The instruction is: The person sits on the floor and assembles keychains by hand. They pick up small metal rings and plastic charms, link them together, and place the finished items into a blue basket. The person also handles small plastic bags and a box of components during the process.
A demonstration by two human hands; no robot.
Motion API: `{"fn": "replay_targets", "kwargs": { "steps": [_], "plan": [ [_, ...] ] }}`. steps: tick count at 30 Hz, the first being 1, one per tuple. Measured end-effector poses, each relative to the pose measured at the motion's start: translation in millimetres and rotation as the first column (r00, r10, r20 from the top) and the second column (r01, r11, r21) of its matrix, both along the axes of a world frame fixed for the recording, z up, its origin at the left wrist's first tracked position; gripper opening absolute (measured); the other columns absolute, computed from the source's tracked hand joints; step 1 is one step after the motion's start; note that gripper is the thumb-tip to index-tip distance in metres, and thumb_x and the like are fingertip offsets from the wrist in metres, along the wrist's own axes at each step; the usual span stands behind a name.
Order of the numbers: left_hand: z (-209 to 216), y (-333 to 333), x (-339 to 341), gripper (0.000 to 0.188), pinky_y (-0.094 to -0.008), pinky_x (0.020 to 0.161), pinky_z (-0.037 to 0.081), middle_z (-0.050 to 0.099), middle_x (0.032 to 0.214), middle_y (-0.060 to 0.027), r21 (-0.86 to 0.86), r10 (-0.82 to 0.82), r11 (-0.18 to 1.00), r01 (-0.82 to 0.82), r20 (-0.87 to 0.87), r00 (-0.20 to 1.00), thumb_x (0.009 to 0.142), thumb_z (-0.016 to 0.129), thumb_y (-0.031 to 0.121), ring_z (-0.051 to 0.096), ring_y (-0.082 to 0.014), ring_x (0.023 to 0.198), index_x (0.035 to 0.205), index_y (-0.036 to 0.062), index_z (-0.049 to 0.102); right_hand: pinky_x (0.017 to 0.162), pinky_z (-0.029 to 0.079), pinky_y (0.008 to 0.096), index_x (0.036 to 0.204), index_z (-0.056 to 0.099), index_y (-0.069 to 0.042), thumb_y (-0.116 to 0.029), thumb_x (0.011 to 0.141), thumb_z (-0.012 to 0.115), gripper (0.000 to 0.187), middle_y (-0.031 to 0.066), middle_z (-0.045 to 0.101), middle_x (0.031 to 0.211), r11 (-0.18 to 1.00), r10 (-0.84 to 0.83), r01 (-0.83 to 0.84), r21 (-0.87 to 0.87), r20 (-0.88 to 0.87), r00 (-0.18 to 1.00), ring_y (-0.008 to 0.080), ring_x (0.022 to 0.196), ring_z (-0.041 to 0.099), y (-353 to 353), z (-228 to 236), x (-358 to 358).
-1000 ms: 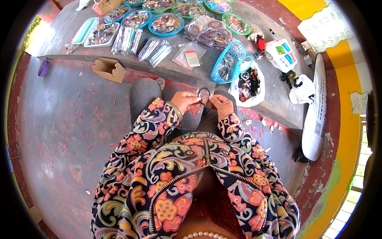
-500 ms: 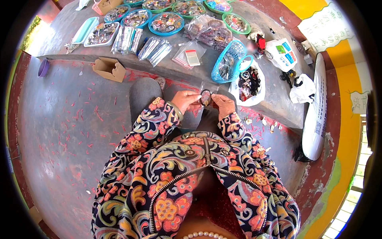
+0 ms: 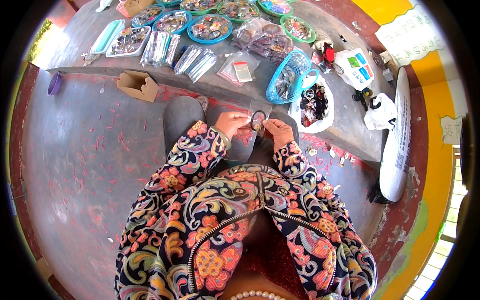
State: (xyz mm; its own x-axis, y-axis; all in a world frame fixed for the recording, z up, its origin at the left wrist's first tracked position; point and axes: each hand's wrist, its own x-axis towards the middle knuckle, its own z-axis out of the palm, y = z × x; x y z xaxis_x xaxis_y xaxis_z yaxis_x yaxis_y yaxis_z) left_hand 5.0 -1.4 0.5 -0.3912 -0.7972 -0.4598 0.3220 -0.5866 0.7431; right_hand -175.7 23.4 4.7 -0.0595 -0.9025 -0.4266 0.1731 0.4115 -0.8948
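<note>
Above my lap, both hands are close together around a small clear plastic bag [image 3: 266,106] and a black hair tie [image 3: 252,117] with a small gold-coloured piece at its lower end. My left hand [image 3: 231,123] is closed, its thumb and fingers pinching the bag's left side. From the right, the closed fingertips of my right hand [image 3: 278,133] pinch at the edge of the hair tie, against the bag. Whether the hair tie lies inside the bag or in front of it I cannot tell. Another clear piece of plastic hangs below my left hand.
On the raised ledge ahead stand a blue basket [image 3: 271,92], a white bag [image 3: 327,121] of dark small items, several round trays [image 3: 194,39], flat packs [image 3: 192,62] and clear bags [image 3: 262,40]. A cardboard box [image 3: 136,94] sits by the ledge. Red scraps litter the floor.
My right hand has shifted slightly left and down along the hair tie. The hair tie now stands a little higher between my fingers. My left hand has barely moved.
</note>
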Motion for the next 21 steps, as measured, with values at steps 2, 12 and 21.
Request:
{"fn": "replay_targets", "kwargs": {
  "steps": [2,12,21],
  "plan": [
    [-1,-1,0,0.017,-0.0262,0.064,0.05,0.06,0.084,-0.0092,-0.003,0.001,1.0,-0.001,0.015,1.0,0.08,0.056,0.009,0.06,-0.0166,0.072,0.092,-0.0026,0.057,0.049,0.037,0.0188,0.076,0.062,-0.002,-0.017,0.075,0.064,0.016,0.0008,0.058,0.062,1.0,-0.012,0.012,0.003,0.008,1.0,0.0072,0.052,0.05,0,-2,0],
    [-1,-2,-2,0.016,-0.0255,0.065,0.049,0.06,0.084,-0.007,0.013,0.006,1.0,-0.006,0.029,1.0,0.079,0.057,0.011,0.06,-0.0161,0.073,0.091,0.0006,0.055,0.045,0.038,0.0191,0.077,0.062,0.0,-0.018,0.077,0.061,0.018,0.0032,0.058,0.061,0.996,-0.07,0.072,0.055,-0.047,0.996,0.0092,0.047,0.051,-6,11,12],
    [4,-5,-1,0.012,-0.0237,0.063,0.05,0.06,0.08,-0.0065,0.141,0.0,0.99,0.001,-0.013,1.0,0.078,0.058,0.008,0.06,-0.0165,0.072,0.086,0.0007,0.056,0.05,0.041,0.0203,0.095,0.058,-0.003,-0.007,0.076,0.056,0.02,0.0036,0.06,0.079,0.975,-0.063,-0.007,-0.224,-0.304,0.951,0.0112,0.062,0.056,-11,-5,-2]
  ]
}}
